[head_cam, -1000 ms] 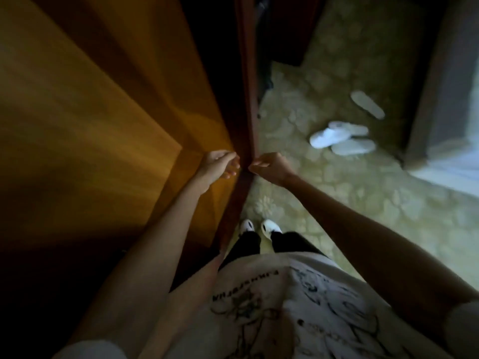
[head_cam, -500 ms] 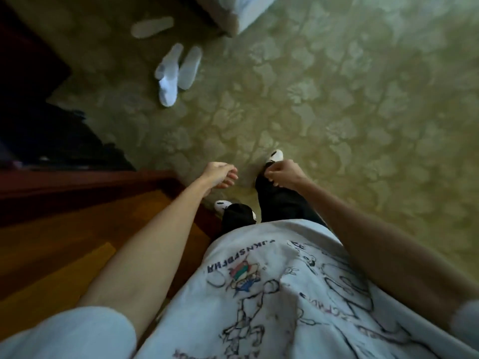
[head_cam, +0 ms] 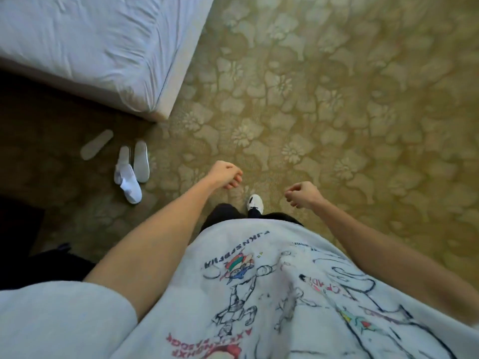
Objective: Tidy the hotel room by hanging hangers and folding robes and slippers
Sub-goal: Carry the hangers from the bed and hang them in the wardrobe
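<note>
- While both hands, left hand point(head_cam: 226, 174) and right hand point(head_cam: 302, 194), hang loosely curled and hold nothing, the slippers point(head_cam: 132, 172) lie scattered beside the bed point(head_cam: 166, 104).
- Best to crouch, pair them sole to sole.

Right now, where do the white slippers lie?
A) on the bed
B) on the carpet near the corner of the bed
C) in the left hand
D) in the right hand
B: the white slippers lie on the carpet just below the corner of the bed, and both hands hold nothing.
</note>
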Available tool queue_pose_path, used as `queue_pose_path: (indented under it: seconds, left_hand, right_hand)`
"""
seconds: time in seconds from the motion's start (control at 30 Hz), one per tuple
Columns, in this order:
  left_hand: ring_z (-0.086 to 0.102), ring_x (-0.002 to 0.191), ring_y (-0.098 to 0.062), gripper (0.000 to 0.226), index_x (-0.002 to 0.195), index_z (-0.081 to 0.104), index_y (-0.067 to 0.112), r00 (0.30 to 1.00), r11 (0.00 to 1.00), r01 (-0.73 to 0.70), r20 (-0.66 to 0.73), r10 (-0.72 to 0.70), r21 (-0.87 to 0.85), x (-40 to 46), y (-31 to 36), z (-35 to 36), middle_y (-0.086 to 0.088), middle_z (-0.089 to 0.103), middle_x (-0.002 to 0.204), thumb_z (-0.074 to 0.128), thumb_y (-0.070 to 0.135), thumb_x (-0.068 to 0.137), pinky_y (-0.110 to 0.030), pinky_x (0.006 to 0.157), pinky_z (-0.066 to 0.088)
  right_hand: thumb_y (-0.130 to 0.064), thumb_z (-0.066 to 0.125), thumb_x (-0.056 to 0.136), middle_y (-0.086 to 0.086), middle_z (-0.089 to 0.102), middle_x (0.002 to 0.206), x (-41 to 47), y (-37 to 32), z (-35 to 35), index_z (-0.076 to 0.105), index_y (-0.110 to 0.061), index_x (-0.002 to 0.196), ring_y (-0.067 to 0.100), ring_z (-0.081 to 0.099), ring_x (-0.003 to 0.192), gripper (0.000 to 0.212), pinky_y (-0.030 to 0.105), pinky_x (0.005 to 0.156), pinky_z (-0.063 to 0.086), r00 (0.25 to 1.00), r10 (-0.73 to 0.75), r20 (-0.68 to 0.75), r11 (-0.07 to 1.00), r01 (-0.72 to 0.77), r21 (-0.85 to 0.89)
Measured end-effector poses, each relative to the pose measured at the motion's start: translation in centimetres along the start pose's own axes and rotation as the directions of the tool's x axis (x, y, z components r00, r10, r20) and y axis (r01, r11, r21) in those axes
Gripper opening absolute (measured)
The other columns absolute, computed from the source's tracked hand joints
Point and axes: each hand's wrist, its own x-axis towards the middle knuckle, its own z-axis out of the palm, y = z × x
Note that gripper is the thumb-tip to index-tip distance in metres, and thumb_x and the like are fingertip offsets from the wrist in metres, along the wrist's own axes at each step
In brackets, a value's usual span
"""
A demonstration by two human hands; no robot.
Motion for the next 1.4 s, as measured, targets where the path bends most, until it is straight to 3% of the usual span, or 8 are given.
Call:
queue_pose_path:
  seconds: [0.37,0.5,0.6,0.67,0.8,1.07,1.2,1.4]
  left_hand:
    - [0.063,0.058,-0.015,0.016,0.099,0.070,0.006,0.975,0.971,0.159,-0.126,-0.182,-0.177,10.4,8.8,-8.0,-0.008,0.072,0.083,0.057,0.015,0.098,-0.020,0.045,0.047]
    - [0.062,0.057,-0.014,0.016,0.098,0.069,0.006,0.953,0.937,0.234,-0.128,-0.274,-0.259,15.9,13.5,-11.3,-0.006,0.070,0.080,0.056,0.015,0.098,-0.019,0.042,0.046]
    - [0.062,0.055,-0.013,0.016,0.094,0.068,0.008,0.943,0.924,0.285,-0.095,-0.318,-0.255,19.0,19.0,-13.5,-0.004,0.070,0.078,0.055,0.016,0.098,-0.018,0.042,0.046]
    - [0.061,0.053,-0.013,0.017,0.093,0.068,0.007,0.953,0.937,0.269,-0.083,-0.293,-0.223,21.6,23.9,-15.0,-0.005,0.070,0.076,0.054,0.015,0.098,-0.018,0.042,0.046]
    - [0.062,0.055,-0.015,0.017,0.094,0.070,0.005,0.987,0.979,0.126,-0.080,-0.140,-0.158,27.2,35.0,-18.2,-0.006,0.070,0.075,0.054,0.010,0.098,-0.020,0.043,0.046]
    - [0.064,0.061,-0.016,0.018,0.101,0.070,0.005,0.997,0.989,-0.074,-0.015,0.073,-0.130,38.1,55.3,-24.2,-0.008,0.072,0.085,0.054,0.014,0.099,-0.020,0.049,0.048]
    - [0.065,0.062,-0.017,0.018,0.104,0.070,0.003,0.994,0.987,-0.090,-0.070,0.081,-0.130,44.6,63.4,-29.2,-0.009,0.072,0.087,0.056,0.014,0.100,-0.021,0.050,0.048]
    - [0.066,0.064,-0.017,0.018,0.103,0.071,0.004,0.972,0.970,0.022,-0.223,-0.078,-0.244,48.7,68.7,-39.1,-0.006,0.072,0.081,0.058,0.015,0.098,-0.023,0.055,0.051]
  right_hand:
    - [-0.017,0.064,0.086,0.008,0.074,0.082,12.7,-22.8,-8.9,0.076,-0.013,0.093,0.016,0.067,0.069,0.015,0.033,0.075,0.059,0.939,-0.323,0.122,0.933,0.337,-0.127]
    - [-0.017,0.063,0.087,0.004,0.071,0.074,18.2,-29.9,-13.7,0.076,-0.008,0.097,0.010,0.063,0.062,0.019,0.026,0.063,0.053,0.916,-0.370,0.157,0.888,0.398,-0.232]
    - [-0.020,0.064,0.090,0.004,0.074,0.088,21.7,-33.4,-18.7,0.075,-0.009,0.100,0.013,0.068,0.075,0.019,0.029,0.072,0.058,0.924,-0.339,0.178,0.871,0.380,-0.313]
    - [-0.022,0.065,0.091,0.004,0.074,0.094,24.3,-35.4,-22.6,0.076,-0.010,0.103,0.018,0.069,0.083,0.020,0.036,0.082,0.059,0.937,-0.311,0.160,0.874,0.348,-0.340]
    - [-0.020,0.065,0.090,0.004,0.075,0.099,29.7,-39.3,-30.6,0.077,-0.012,0.101,0.017,0.069,0.090,0.018,0.035,0.087,0.058,0.946,-0.316,0.067,0.872,0.318,-0.373]
    - [-0.018,0.064,0.085,0.011,0.075,0.080,41.8,-46.7,-43.2,0.077,-0.006,0.089,0.024,0.070,0.074,0.018,0.039,0.073,0.059,0.987,-0.159,-0.028,0.927,0.140,-0.349]
    - [-0.015,0.065,0.088,0.005,0.071,0.073,49.5,-52.9,-48.7,0.077,-0.003,0.093,0.015,0.063,0.062,0.018,0.033,0.069,0.057,0.989,-0.149,-0.018,0.921,0.132,-0.366]
    - [-0.017,0.064,0.090,0.005,0.074,0.085,57.0,-69.4,-53.4,0.076,-0.008,0.096,0.019,0.067,0.075,0.016,0.038,0.080,0.059,0.950,-0.277,0.145,0.815,0.312,-0.487]
